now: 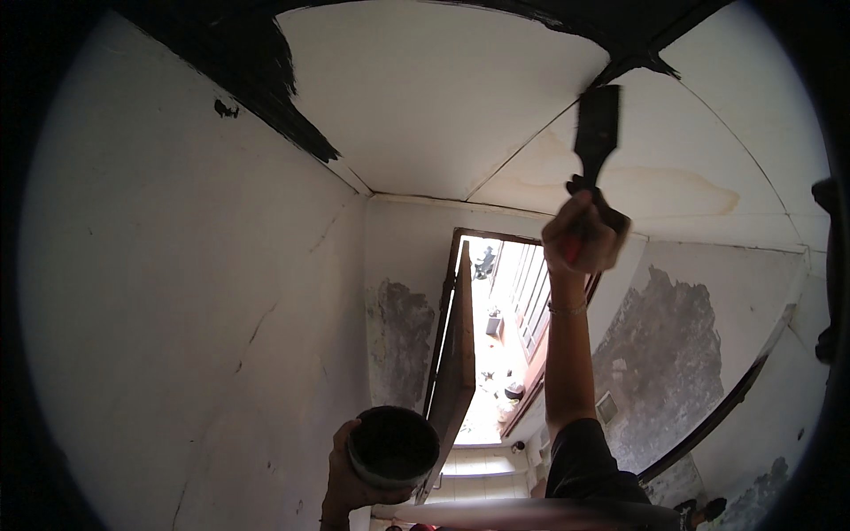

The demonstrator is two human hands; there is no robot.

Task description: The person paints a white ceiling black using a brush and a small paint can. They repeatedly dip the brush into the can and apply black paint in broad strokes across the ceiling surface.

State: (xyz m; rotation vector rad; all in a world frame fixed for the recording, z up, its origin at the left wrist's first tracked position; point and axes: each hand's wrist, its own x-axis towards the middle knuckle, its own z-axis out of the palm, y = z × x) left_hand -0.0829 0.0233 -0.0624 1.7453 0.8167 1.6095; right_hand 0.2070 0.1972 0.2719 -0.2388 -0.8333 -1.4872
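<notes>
Raised high, my right hand (584, 234) is closed around the handle of a paintbrush (598, 128). The brush's dark, flat head points up, its tip at the edge of the black paint (633, 44) on the white ceiling (443, 97); the brush is slightly blurred. Lower down, my left hand (347, 482) grips a round paint pot (394, 447) from the side and below. The pot's inside looks dark, and how much it holds cannot be made out. Another black painted strip (257, 88) runs along the ceiling's left edge, with ragged brush marks.
A white wall (195, 292) with cracks rises on the left. Ahead, a wooden door (456, 354) stands ajar in a bright doorway (487, 398). Grey patches of peeling (668, 336) mark the right-hand wall. A brownish stain (682, 188) spreads over the ceiling near the brush.
</notes>
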